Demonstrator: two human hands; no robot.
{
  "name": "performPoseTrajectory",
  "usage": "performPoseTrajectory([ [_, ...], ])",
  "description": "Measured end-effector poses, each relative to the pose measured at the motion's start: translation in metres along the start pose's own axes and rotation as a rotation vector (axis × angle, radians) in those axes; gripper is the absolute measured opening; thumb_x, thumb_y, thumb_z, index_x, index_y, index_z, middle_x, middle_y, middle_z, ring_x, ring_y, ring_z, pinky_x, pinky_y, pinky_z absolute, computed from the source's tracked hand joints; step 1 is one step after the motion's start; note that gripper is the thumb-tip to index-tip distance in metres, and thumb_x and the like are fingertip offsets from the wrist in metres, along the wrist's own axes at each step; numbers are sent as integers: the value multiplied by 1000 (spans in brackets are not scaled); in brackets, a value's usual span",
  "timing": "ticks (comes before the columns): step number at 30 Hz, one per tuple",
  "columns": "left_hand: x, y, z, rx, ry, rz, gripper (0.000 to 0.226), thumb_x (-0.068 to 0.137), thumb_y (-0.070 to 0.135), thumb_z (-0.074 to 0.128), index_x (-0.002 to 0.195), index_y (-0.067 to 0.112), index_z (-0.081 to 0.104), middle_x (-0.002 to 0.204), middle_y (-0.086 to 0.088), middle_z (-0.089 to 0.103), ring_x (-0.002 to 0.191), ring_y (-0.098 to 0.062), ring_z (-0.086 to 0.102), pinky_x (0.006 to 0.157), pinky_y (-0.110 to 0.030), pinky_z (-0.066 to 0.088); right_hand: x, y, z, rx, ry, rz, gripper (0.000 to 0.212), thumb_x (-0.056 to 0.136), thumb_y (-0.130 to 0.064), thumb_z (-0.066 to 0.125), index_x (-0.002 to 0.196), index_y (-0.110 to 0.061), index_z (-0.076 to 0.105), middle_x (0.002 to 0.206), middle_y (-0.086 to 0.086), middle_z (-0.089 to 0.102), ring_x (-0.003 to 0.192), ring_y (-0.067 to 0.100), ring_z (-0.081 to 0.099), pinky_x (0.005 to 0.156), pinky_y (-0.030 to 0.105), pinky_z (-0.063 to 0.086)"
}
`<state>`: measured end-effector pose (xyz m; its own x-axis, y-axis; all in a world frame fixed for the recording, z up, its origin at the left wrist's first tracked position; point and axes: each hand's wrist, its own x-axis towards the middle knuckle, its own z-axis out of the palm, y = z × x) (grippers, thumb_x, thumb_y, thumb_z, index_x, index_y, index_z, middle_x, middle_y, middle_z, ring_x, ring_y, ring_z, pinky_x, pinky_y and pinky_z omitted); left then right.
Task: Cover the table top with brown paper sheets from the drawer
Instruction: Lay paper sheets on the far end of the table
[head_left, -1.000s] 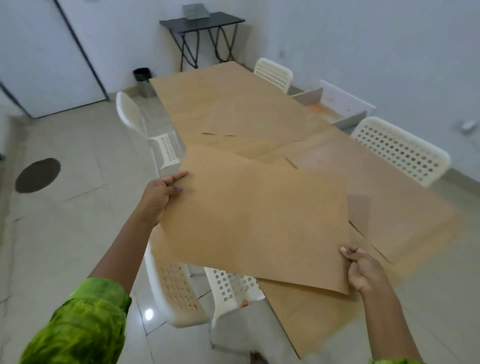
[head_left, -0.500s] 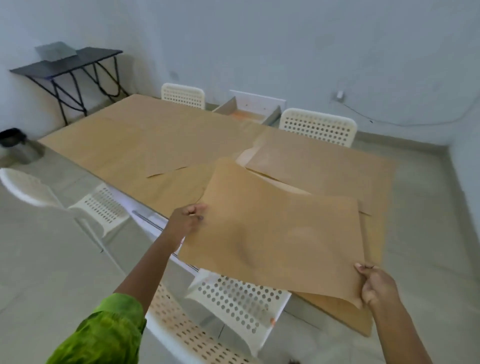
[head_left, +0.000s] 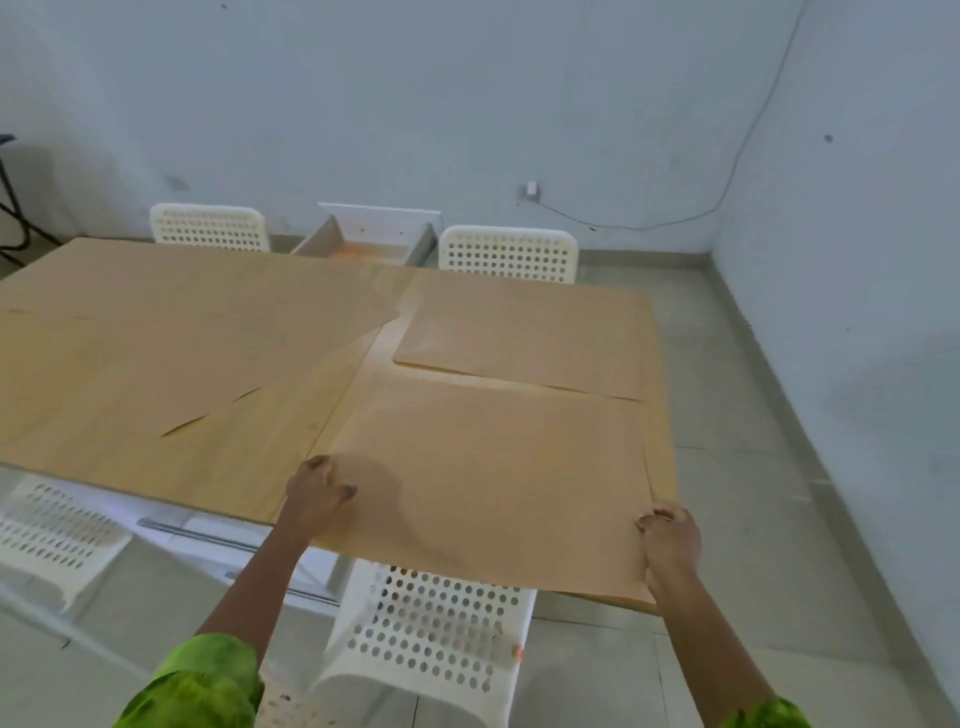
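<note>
A brown paper sheet (head_left: 493, 467) lies over the near right corner of the table (head_left: 665, 415), its near edge hanging past the table's edge. My left hand (head_left: 317, 491) pinches the sheet's near left corner. My right hand (head_left: 670, 540) grips its near right corner. Another brown sheet (head_left: 524, 332) lies flat on the far right part. Larger brown sheets (head_left: 171, 338) cover the left part. The open drawer (head_left: 363, 244) juts out at the table's far side, with something orange inside.
White perforated chairs stand around: one (head_left: 431, 634) just under the held sheet, one (head_left: 57, 535) at near left, two (head_left: 509, 254) on the far side. A cable (head_left: 727, 182) runs along the right wall. Bare tiled floor lies to the right.
The view has swung round to face the table's long side. Both hands have brought the sheet down from the air onto the near right corner of the table.
</note>
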<state>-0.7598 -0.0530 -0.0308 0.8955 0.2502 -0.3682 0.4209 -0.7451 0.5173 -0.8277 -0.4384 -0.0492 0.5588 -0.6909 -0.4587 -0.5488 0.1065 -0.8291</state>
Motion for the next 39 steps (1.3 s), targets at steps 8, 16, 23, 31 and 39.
performPoseTrajectory([
  [8, 37, -5, 3, 312, -47, 148, 64, 90, 32, 54, 142, 6, 29, 149, -16, 27, 134, -36, 27, 108, -40, 23, -15, 3, 15, -185, 67, -110, 42, 85, -4, 47, 127, -9, 52, 128, 13, 59, 108, 32, 58, 91, 38, 46],
  [16, 29, -4, 5, 355, 21, 245, 57, 91, 27, 47, 142, 10, 30, 151, -9, 23, 131, -35, 27, 103, -41, 35, -14, -10, 22, -358, 149, -95, 36, 86, 0, 50, 121, -2, 57, 127, 18, 59, 116, 35, 53, 94, 35, 42],
  [23, 20, 0, 19, 338, 14, 251, 57, 93, 27, 43, 145, 11, 25, 154, -5, 15, 131, -32, 23, 105, -40, 30, -13, -10, 16, -400, 225, -82, 39, 83, 3, 48, 120, -2, 58, 126, 20, 58, 115, 36, 53, 91, 35, 42],
  [31, 16, 2, 20, 286, 53, 214, 50, 92, 21, 42, 140, 10, 35, 152, -1, 20, 126, -30, 27, 102, -38, 32, -11, -10, 15, -438, 197, -96, 38, 82, -1, 49, 119, -3, 58, 125, 19, 59, 113, 36, 53, 87, 35, 42],
  [39, 17, -5, 18, 283, 41, 220, 46, 93, 20, 42, 137, 10, 40, 153, -2, 19, 125, -32, 26, 100, -40, 33, -17, -7, 18, -443, 224, -112, 36, 82, -4, 49, 116, -2, 59, 121, 21, 60, 110, 36, 55, 87, 36, 43],
])
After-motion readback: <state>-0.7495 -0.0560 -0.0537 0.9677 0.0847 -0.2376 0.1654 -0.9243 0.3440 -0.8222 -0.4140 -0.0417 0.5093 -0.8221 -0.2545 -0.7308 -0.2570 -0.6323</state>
